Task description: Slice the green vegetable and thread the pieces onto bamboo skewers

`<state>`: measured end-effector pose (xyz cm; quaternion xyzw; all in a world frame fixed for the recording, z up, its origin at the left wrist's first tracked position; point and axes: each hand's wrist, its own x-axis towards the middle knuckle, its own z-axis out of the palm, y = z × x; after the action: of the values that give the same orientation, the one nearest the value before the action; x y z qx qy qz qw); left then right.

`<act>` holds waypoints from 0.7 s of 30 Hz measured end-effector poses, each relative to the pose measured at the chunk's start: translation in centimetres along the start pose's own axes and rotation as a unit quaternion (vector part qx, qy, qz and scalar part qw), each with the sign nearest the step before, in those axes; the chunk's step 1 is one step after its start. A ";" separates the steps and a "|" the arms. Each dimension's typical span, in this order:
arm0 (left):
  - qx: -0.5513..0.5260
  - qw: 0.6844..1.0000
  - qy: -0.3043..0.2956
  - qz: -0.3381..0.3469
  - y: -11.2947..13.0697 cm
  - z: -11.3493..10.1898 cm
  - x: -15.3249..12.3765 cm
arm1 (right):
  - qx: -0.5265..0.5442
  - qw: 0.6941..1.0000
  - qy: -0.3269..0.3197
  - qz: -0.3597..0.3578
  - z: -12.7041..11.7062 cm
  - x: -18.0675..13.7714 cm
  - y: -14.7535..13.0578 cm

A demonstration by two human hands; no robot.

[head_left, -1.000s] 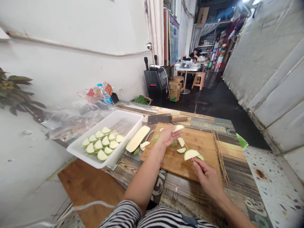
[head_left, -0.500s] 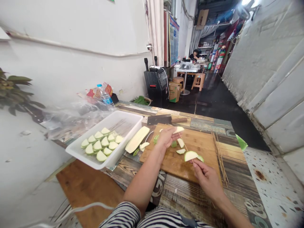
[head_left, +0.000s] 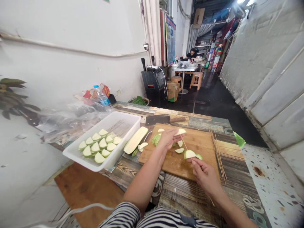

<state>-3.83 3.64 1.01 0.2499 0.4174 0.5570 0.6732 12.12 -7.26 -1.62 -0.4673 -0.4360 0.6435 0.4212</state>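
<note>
Over the cutting board (head_left: 201, 139), my left hand (head_left: 168, 138) grips a pale zucchini slice (head_left: 181, 131), which meets the far end of a thin bamboo skewer (head_left: 184, 143). My right hand (head_left: 207, 175) is closed round the skewer's lower part, its back end sticking out below the palm. Half-moon zucchini slices (head_left: 190, 154) sit on the skewer just above the right fingers. Loose slices (head_left: 179, 150) lie on the board between the hands, and thin green ones (head_left: 155, 139) lie partly behind my left hand.
On the left stands a white plastic tub (head_left: 83, 162) with several skewered slices. A halved zucchini (head_left: 136, 140) lies between tub and board. A cleaver (head_left: 158, 119) rests behind the board, spare skewers (head_left: 218, 155) on its right. Plastic bags and a bottle (head_left: 102, 95) are at the back left.
The view has shifted slightly. Both hands keep their hold, with the left-hand slice still at the skewer's far end; the slices on the skewer look tilted a little differently.
</note>
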 end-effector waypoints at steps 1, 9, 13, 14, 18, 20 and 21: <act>-0.004 1.000 0.002 -0.003 0.1 0.1 -0.1 | 0.037 0.999 -0.015 0.020 -0.1 0.0 0.0; -0.024 0.999 0.040 0.014 -0.1 0.1 0.3 | 0.090 0.993 -0.056 0.042 -0.4 0.4 -0.9; -0.040 0.998 0.047 0.023 -0.7 -0.1 0.6 | -0.220 0.961 0.077 -0.149 -0.8 0.6 -0.2; -0.045 0.998 0.047 0.025 -0.8 -0.1 0.6 | -0.284 0.934 0.100 -0.194 -1.0 0.6 -0.1; -0.043 0.998 0.045 0.018 -0.9 0.1 0.5 | -0.318 0.916 0.094 -0.226 -1.1 0.8 0.3; -0.042 0.998 0.043 0.012 -0.8 0.2 0.5 | -0.211 0.965 0.057 -0.145 -0.9 0.8 0.2; -0.042 0.998 0.042 0.009 -0.8 0.2 0.5 | -0.138 0.986 0.030 -0.093 -0.8 0.8 0.1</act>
<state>-3.23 3.91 0.36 0.2012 0.4193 0.5905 0.6596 12.72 -6.37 -2.04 -0.4973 -0.5499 0.5207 0.4234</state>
